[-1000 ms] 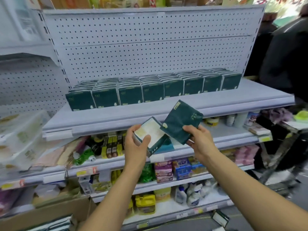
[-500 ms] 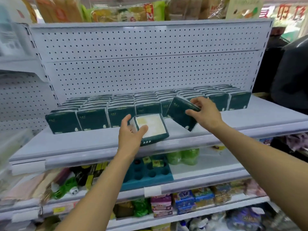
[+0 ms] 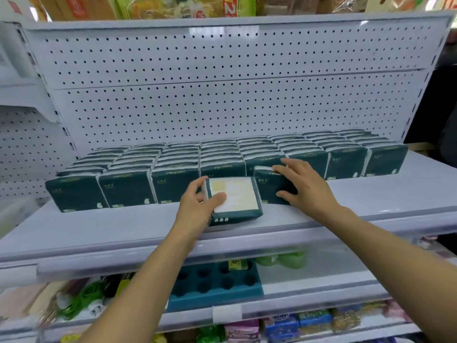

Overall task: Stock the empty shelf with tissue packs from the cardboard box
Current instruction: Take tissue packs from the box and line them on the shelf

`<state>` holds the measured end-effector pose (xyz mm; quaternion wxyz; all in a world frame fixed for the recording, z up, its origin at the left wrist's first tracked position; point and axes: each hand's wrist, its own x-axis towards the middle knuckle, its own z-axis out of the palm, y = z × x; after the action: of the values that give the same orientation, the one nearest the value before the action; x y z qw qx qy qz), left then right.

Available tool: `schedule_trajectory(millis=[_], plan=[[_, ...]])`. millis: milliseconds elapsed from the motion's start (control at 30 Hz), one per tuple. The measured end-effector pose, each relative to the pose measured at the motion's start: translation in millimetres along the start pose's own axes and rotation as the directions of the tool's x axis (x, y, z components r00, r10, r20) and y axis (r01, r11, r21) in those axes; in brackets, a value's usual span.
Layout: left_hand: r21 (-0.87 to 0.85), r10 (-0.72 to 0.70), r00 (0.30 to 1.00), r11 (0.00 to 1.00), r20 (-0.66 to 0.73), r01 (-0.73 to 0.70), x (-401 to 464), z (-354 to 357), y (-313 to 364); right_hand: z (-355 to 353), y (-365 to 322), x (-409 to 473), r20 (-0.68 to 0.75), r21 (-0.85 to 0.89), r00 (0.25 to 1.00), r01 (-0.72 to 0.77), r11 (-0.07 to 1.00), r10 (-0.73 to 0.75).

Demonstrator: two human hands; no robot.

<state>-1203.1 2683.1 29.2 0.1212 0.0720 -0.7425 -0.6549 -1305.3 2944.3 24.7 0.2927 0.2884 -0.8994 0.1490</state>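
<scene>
Several rows of dark green tissue packs (image 3: 173, 184) stand upright along the back of the white shelf (image 3: 99, 226). My left hand (image 3: 197, 206) grips a tissue pack (image 3: 237, 196) lying tilted with its pale label side up, at the shelf's middle front. My right hand (image 3: 304, 184) holds another dark green pack (image 3: 267, 184) upright on the shelf, just in front of the stocked row, thumb low on its front and fingers over its top. The cardboard box is out of view.
A white pegboard back panel (image 3: 222, 95) rises behind the packs. Bare shelf surface lies in front of the row on both sides. Below are a teal tray with round holes (image 3: 215, 285) and shelves of small goods. Packaged food (image 3: 173, 6) sits on top.
Both hands rose from below the shelf edge up onto the shelf. The right hand's pack went from tilted in the air to standing against the front row. The left pack came down onto the shelf.
</scene>
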Motion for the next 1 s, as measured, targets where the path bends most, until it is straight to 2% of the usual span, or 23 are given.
schedule_trajectory(millis=[233, 367, 600, 767, 833, 933, 1000], plan=[[-0.055, -0.032, 0.999, 0.998, -0.004, 0.032, 6, 5, -2, 18, 16, 28, 0.0, 0.028, 0.992, 0.128, 0.991, -0.128], [-0.068, -0.04, 0.999, 0.997, -0.003, 0.039, 7, 9, -1, 26, 23, 39, 0.016, 0.032, 0.989, 0.149, 0.988, -0.149], [-0.082, -0.037, 0.999, 0.996, -0.019, 0.035, 4, 10, 1, 32, 31, 48, -0.035, -0.011, 0.978, 0.207, 0.978, -0.208], [-0.118, -0.037, 0.999, 0.992, -0.035, 0.032, 1, 11, 4, 25, 27, 47, -0.079, -0.106, 0.963, 0.25, 0.962, -0.259], [-0.147, -0.035, 0.998, 0.989, -0.053, 0.027, 2, 12, 6, 13, 20, 38, -0.114, -0.078, 0.932, 0.337, 0.938, -0.344], [-0.203, -0.026, 0.997, 0.979, -0.073, 0.011, 3, 25, 14, -2, 2, 16, -0.115, -0.027, 0.824, 0.556, 0.831, -0.555], [-0.27, -0.038, 0.997, 0.963, -0.073, 0.017, 0, 39, 23, -6, -8, 5, -0.159, 0.033, 0.821, 0.559, 0.828, -0.548]])
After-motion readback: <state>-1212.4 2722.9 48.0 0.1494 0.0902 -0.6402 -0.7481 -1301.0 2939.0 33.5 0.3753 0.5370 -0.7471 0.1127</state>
